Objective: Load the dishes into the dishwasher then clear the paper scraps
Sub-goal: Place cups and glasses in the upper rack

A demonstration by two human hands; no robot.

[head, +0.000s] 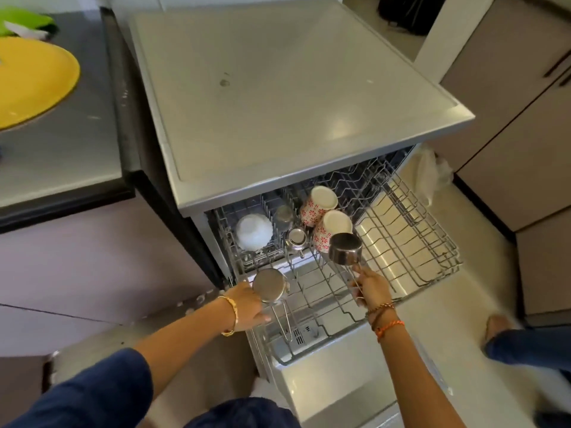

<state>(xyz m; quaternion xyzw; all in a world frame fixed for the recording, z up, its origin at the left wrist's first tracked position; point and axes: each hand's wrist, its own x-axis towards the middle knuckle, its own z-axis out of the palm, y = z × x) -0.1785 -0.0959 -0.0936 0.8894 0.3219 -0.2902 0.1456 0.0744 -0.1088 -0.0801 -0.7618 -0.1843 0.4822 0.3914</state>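
Both forearms reach from dark blue sleeves over the dishwasher's lowered door toward the pulled-out wire rack (pixel 411 242). At the rack's near-left corner the left hand (pixel 247 304) lies against a small steel saucepan (pixel 270 285) turned on its side; the fingers sit behind it, so I cannot tell whether that grip is clamped on the pan or only steadying it. Its wire handle (pixel 282 322) runs back toward the camera. Over the middle of the rack, the right hand (pixel 370 288) has its fingers curled round the thin handle of a second steel saucepan (pixel 345 248), held just in front of 2 red-patterned cups (pixel 318 208) already loaded.

Also in the rack are a white bowl (pixel 254 233) and 2 small steel vessels (pixel 295 239); the right half stands free. A yellow plate (pixel 34 81) waits on the desk (pixel 77 149) at far left.

My reading: the dish-loading step is under way and the scraps come later. Next, each pan needs tipping mouth-down and seating between the tines, with handles kept from snagging the wires, before the plate is fetched.
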